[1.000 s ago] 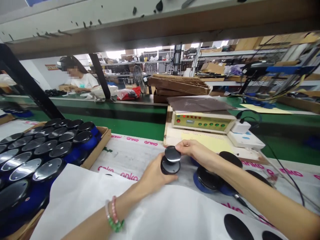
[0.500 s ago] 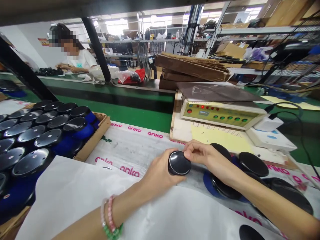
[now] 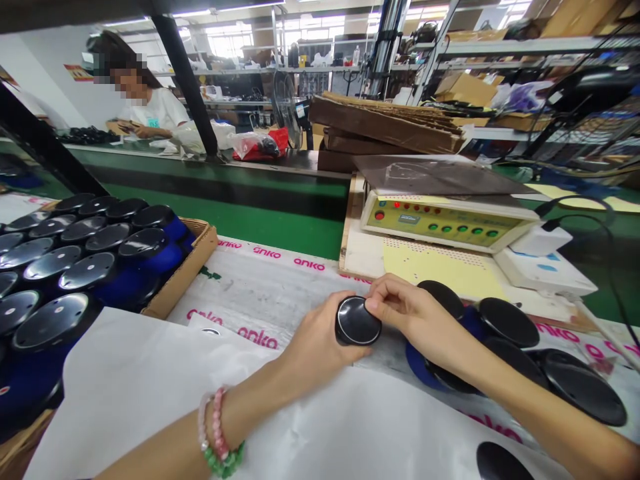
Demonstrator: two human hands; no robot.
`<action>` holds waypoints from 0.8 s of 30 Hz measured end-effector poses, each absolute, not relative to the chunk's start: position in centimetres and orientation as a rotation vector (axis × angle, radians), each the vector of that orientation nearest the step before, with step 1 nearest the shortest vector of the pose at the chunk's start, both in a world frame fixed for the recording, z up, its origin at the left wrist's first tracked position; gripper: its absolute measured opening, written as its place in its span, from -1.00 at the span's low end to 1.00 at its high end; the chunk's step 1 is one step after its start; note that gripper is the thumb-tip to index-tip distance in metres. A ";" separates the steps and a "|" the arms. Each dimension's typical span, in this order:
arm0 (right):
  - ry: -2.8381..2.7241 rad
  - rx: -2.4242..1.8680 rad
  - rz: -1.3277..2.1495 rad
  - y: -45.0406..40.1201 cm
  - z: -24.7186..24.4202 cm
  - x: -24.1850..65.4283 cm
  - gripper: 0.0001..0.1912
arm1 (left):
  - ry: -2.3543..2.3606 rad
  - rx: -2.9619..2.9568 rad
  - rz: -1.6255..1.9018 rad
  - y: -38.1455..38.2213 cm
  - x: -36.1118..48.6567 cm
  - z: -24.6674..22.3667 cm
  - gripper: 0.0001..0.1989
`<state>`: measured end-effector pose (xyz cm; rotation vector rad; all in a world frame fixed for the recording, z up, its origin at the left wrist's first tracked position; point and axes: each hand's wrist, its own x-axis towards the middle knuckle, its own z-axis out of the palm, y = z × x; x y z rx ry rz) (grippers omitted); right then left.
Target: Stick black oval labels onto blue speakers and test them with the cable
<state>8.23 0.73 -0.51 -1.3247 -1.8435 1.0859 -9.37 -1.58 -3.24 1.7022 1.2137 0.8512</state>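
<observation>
Fingers (image 3: 387,295) of the right hand (image 3: 415,317) press closed on the edge of a round black disc (image 3: 357,321), and the left hand (image 3: 320,350) grips it from below. The disc sits between both hands, just above a white sheet with pink words (image 3: 260,288) on the table. More black discs (image 3: 583,387) lie on the right. A cardboard tray (image 3: 183,273) of discs sits on the left. A box with red and green lights (image 3: 440,225) sits far ahead. Past a green bench (image 3: 215,220), a person (image 3: 155,113) works near tall shelves (image 3: 310,70).
</observation>
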 end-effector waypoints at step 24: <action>-2.459 -1.355 -0.043 -1.4 2.4 9.7 -0.77 | 1.197 2.242 0.707 -1.9 -9.5 -3.6 -0.45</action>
